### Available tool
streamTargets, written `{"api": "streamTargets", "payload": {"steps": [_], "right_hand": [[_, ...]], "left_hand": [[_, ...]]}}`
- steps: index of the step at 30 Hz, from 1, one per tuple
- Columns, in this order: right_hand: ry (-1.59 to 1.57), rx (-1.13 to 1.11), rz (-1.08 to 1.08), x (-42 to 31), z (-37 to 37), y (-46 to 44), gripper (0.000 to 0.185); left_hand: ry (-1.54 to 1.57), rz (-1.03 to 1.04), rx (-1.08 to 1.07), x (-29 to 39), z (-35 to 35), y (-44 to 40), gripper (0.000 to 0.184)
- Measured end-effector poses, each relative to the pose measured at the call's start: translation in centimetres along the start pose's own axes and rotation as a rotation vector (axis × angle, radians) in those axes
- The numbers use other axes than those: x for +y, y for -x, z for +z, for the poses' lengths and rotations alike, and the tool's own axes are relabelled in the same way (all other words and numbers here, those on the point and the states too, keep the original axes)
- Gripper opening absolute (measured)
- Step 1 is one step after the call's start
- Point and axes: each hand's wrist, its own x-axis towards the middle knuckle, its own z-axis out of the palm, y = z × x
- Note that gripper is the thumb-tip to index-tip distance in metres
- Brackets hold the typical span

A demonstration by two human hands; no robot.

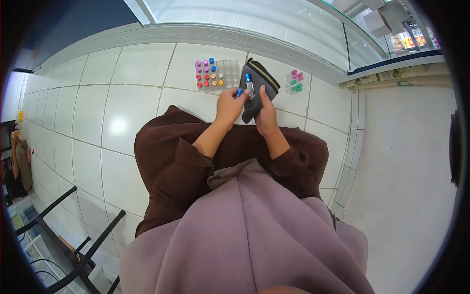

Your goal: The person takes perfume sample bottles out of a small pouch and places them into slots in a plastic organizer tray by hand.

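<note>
My left hand (230,105) is closed, its fingertips pinching a blue-capped tube (239,92) whose body is mostly hidden. My right hand (266,115) grips a dark grey zip pouch (267,81) from below, thumb on its upper side. Another clear tube with a blue cap (248,78) lies against the pouch, between the two hands. Just left of the pouch, a clear tube rack (230,70) stands on the floor. Tubes with purple, blue, red and yellow caps fill its left part; slots on its right hold none.
To the right of the pouch, pink-capped tubes (296,75) and green-capped tubes (295,88) lie on the white tile floor (129,98). A glass display case (293,29) runs along the far side. Black metal legs (105,235) of furniture stand at lower left.
</note>
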Motion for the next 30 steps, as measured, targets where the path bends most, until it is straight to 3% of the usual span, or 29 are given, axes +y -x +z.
{"api": "streamTargets", "payload": {"steps": [4,6,11,14,23,27,30], "right_hand": [[0.048,-0.041,0.002,-0.5,-0.2,0.1,0.037],[0.115,0.004,-0.088,0.1,1.1,0.7,0.039],[0.116,-0.034,-0.057,0.7,-0.1,-0.1,0.038],[0.028,-0.017,-0.048,-0.6,0.0,0.0,0.036],[0.060,-0.045,-0.023,0.8,1.0,0.5,0.035],[0.039,-0.044,-0.017,0.3,0.6,0.3,0.035],[-0.017,-0.035,-0.013,-0.7,-0.5,-0.3,0.034]], "left_hand": [[0.109,-0.012,-0.026,-0.4,0.4,0.1,0.017],[0.027,0.089,0.045,-0.2,-0.2,-0.5,0.017],[-0.117,0.227,0.112,0.4,-0.4,-0.4,0.027],[-0.199,0.167,-0.056,1.1,-0.1,0.4,0.027],[-0.132,0.189,0.234,1.2,-0.6,-0.4,0.029],[-0.142,0.177,0.115,0.5,-0.7,-0.6,0.027],[-0.374,0.225,0.027,0.1,0.3,0.4,0.024]]}}
